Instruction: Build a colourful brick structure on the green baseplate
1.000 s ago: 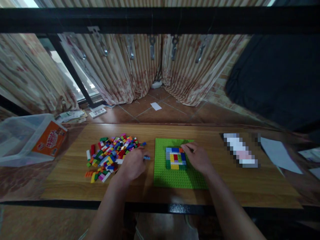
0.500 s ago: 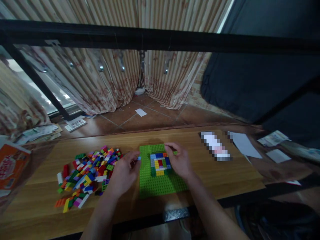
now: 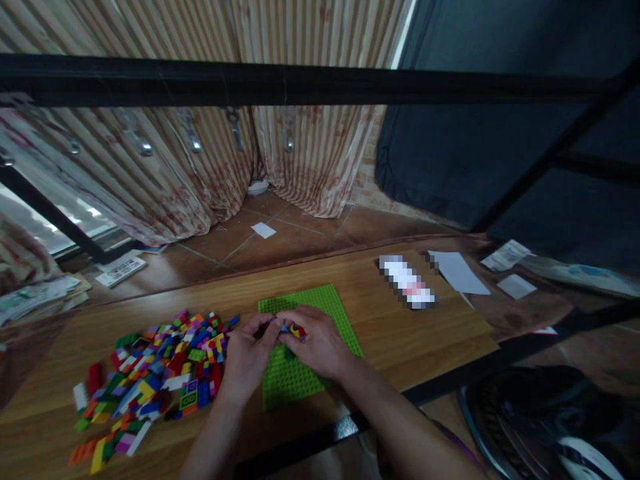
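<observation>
Over a green studded baseplate (image 3: 340, 318), my two hands meet at the fingertips. My left hand (image 3: 253, 347) is closed in a pinch at a small blue toy brick (image 3: 283, 327). Curled around the small multicoloured brick build (image 3: 299, 331) is my right hand (image 3: 316, 340), closed, its fingers hiding most of it. Red and yellow bits of the build show between the fingers. Whether the build touches the plate is hidden.
A heap of loose toy bricks (image 3: 150, 373) lies left of the baseplate on the wooden table (image 3: 400, 347). Toward the right end sits a blurred-out flat item (image 3: 407, 283), with white paper (image 3: 460, 272) beyond. A black metal bar (image 3: 320, 85) crosses above.
My left hand has moved right with the blue brick, from the plate's left edge to the build. My right hand has closed in over the build, covering it. The view has turned right.
</observation>
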Action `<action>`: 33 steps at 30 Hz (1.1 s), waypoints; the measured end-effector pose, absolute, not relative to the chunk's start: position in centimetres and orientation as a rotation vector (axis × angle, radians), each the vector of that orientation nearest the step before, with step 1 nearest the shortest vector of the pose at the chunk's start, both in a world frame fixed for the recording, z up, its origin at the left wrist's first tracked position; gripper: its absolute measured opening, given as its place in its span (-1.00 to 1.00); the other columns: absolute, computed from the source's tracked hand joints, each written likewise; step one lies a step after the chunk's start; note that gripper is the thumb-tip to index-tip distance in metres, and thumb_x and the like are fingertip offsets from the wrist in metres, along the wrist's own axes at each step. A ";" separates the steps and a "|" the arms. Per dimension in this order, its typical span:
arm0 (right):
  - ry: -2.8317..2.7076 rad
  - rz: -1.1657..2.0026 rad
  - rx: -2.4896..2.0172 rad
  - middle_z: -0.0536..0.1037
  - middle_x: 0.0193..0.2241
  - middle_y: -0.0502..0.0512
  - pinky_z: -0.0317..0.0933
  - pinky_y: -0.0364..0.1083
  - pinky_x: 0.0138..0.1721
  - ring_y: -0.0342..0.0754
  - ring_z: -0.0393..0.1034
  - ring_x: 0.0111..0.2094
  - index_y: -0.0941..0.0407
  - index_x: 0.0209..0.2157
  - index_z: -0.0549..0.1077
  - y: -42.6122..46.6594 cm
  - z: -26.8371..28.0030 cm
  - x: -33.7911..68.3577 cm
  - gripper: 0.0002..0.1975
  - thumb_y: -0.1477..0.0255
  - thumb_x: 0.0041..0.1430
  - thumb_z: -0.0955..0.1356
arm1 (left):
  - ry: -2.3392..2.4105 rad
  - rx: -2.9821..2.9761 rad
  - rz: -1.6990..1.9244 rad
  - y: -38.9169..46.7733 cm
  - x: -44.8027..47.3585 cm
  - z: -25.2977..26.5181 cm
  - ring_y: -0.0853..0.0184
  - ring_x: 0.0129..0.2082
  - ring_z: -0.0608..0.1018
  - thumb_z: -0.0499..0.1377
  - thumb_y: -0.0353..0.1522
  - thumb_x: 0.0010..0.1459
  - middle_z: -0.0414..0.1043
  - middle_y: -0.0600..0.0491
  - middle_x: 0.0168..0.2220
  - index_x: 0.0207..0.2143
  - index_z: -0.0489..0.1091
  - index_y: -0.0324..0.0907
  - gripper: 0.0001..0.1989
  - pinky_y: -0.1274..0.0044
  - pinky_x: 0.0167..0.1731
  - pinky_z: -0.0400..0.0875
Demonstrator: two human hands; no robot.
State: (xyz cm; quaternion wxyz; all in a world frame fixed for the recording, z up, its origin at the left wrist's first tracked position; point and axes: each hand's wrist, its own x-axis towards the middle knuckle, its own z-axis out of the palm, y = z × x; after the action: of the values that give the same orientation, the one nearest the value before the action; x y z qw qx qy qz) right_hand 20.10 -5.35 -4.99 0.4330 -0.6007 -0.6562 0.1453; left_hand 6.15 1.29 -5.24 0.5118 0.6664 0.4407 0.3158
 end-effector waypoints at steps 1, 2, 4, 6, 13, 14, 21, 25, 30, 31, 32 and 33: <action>-1.631 0.360 -1.502 0.55 -0.29 0.02 0.26 -0.07 -0.10 -0.07 0.42 -0.22 0.03 -0.13 0.49 -5.3 -5.1 20.3 -0.72 0.51 0.08 0.40 | 1.048 1.558 0.759 1.2 6.3 -5.1 0.39 -0.49 0.49 0.22 -0.15 0.03 0.49 0.08 -0.48 -0.37 0.47 -0.23 -0.69 0.60 -0.47 0.38; -1.630 0.363 -1.504 0.56 -0.28 0.02 0.26 -0.07 -0.09 -0.07 0.42 -0.21 0.03 -0.13 0.49 -5.3 -5.2 20.4 -0.72 0.52 0.08 0.39 | 1.038 1.520 0.764 1.1 6.4 -5.1 0.40 -0.50 0.49 0.23 -0.14 0.01 0.49 0.08 -0.47 -0.37 0.47 -0.23 -0.68 0.60 -0.48 0.38; -1.623 0.379 -1.500 0.57 -0.25 0.02 0.27 -0.06 -0.07 -0.06 0.43 -0.18 0.02 -0.14 0.49 -5.3 -5.2 20.6 -0.73 0.52 0.09 0.38 | 1.025 1.487 0.768 0.9 6.7 -5.0 0.40 -0.49 0.49 0.25 -0.14 -0.01 0.50 0.08 -0.46 -0.34 0.47 -0.23 -0.67 0.61 -0.48 0.39; -1.625 0.395 -1.500 0.58 -0.24 0.03 0.28 -0.06 -0.07 -0.06 0.44 -0.17 0.02 -0.17 0.50 -5.4 -5.1 20.6 -0.78 0.52 0.11 0.36 | 1.020 1.506 0.768 0.8 6.8 -5.1 0.39 -0.47 0.50 0.25 -0.14 0.01 0.51 0.08 -0.45 -0.30 0.48 -0.23 -0.66 0.60 -0.46 0.41; -1.370 0.367 -1.635 0.60 -0.25 0.05 0.32 -0.07 -0.13 -0.07 0.48 -0.23 0.04 -0.18 0.51 -5.2 -4.7 23.1 -0.80 0.47 0.17 0.31 | 1.109 1.676 0.811 1.2 6.4 -5.9 0.28 -0.31 0.56 0.19 -0.15 0.05 0.55 0.02 -0.31 -0.21 0.49 -0.22 -0.64 0.50 -0.29 0.45; -1.306 0.379 -1.669 0.61 -0.24 0.05 0.33 -0.07 -0.15 -0.07 0.49 -0.24 0.04 -0.17 0.51 -5.2 -4.7 24.0 -0.79 0.46 0.17 0.30 | 1.137 1.712 0.806 1.3 6.3 -6.0 0.27 -0.30 0.56 0.18 -0.15 0.06 0.55 0.01 -0.31 -0.20 0.49 -0.22 -0.64 0.50 -0.29 0.45; -1.191 0.451 -2.044 0.63 -0.39 0.12 0.30 -0.05 -0.27 0.00 0.51 -0.36 0.11 -0.19 0.55 -5.5 -4.8 28.3 -0.77 0.48 0.08 0.35 | 1.243 1.832 0.665 1.3 6.1 -6.6 0.24 -0.33 0.59 0.13 -0.16 0.10 0.57 -0.04 -0.26 -0.12 0.46 -0.22 -0.61 0.47 -0.33 0.45; -1.264 0.513 -2.047 0.63 -0.40 0.13 0.29 -0.06 -0.30 -0.01 0.50 -0.38 0.15 -0.16 0.54 -5.7 -5.0 27.7 -0.73 0.45 0.08 0.35 | 1.228 1.866 0.642 0.9 6.4 -6.4 0.26 -0.35 0.58 0.13 -0.21 0.10 0.57 -0.04 -0.27 -0.11 0.45 -0.23 -0.63 0.47 -0.33 0.46; -1.346 0.544 -2.003 0.62 -0.43 0.08 0.29 -0.08 -0.33 -0.03 0.49 -0.40 0.11 -0.16 0.54 -5.5 -5.4 26.6 -0.73 0.43 0.07 0.36 | 1.232 1.952 0.598 0.6 6.4 -6.0 0.27 -0.33 0.58 0.11 -0.25 0.12 0.56 -0.04 -0.22 -0.11 0.45 -0.22 -0.67 0.47 -0.32 0.45; -1.355 0.545 -2.001 0.61 -0.44 0.08 0.29 -0.08 -0.33 -0.03 0.49 -0.41 0.11 -0.16 0.54 -5.5 -5.4 26.5 -0.74 0.42 0.07 0.36 | 1.233 1.963 0.581 0.6 6.4 -5.9 0.27 -0.34 0.57 0.11 -0.25 0.12 0.56 -0.04 -0.23 -0.11 0.45 -0.22 -0.66 0.47 -0.32 0.45; -1.361 0.549 -2.001 0.61 -0.44 0.07 0.29 -0.08 -0.33 -0.03 0.49 -0.42 0.11 -0.16 0.54 -5.4 -5.5 26.4 -0.74 0.42 0.07 0.37 | 1.235 1.969 0.563 0.6 6.4 -5.8 0.27 -0.35 0.57 0.11 -0.25 0.13 0.56 -0.04 -0.24 -0.10 0.45 -0.23 -0.66 0.47 -0.33 0.44; -1.363 0.556 -2.002 0.61 -0.44 0.07 0.29 -0.07 -0.33 -0.03 0.49 -0.42 0.10 -0.16 0.54 -5.4 -5.5 26.4 -0.74 0.41 0.07 0.37 | 1.238 1.972 0.549 0.5 6.4 -5.8 0.27 -0.35 0.57 0.10 -0.25 0.14 0.56 -0.05 -0.25 -0.10 0.44 -0.23 -0.66 0.46 -0.34 0.44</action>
State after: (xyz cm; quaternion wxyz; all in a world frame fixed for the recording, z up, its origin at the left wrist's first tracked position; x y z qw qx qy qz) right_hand 26.35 -5.38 -5.49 0.3225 -0.7626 -0.5191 0.2118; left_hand 6.44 0.55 -5.76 0.3662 0.7671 0.4817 0.2134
